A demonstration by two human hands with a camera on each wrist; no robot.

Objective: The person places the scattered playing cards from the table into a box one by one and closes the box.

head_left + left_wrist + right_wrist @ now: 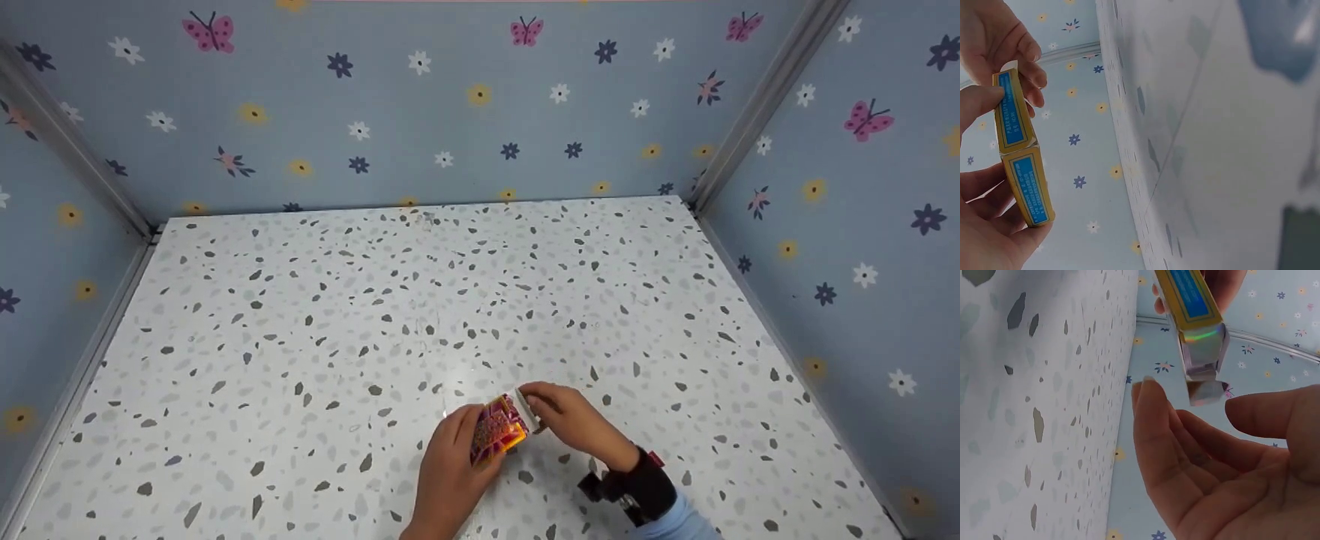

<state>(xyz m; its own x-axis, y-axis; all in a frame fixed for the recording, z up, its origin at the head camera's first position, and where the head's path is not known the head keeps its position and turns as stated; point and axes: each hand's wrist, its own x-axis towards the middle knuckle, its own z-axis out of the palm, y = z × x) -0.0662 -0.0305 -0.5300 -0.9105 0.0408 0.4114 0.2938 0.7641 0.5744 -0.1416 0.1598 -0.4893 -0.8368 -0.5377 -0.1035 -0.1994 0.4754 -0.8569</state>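
Note:
A small cardboard box [499, 427] with a red, purple and orange printed face is gripped by my left hand [454, 465]. Its narrow yellow side [1027, 185], with a blue printed panel, faces the left wrist camera; a seam crosses it and it bends slightly there. At the far end a pale flap [526, 412] stands out. My right hand [574, 420] is beside that end with its fingers loosely bent. In the right wrist view, a shiny silvery part [1202, 354] extends from the box between the thumb and fingers, with gaps around it.
A white speckled tabletop [375, 300] lies below the hands. Blue panels [465, 67] with flowers and butterflies enclose it at the back and both sides. On the right wrist sits a black strap [649, 484] with a small device, below a light blue sleeve [679, 521].

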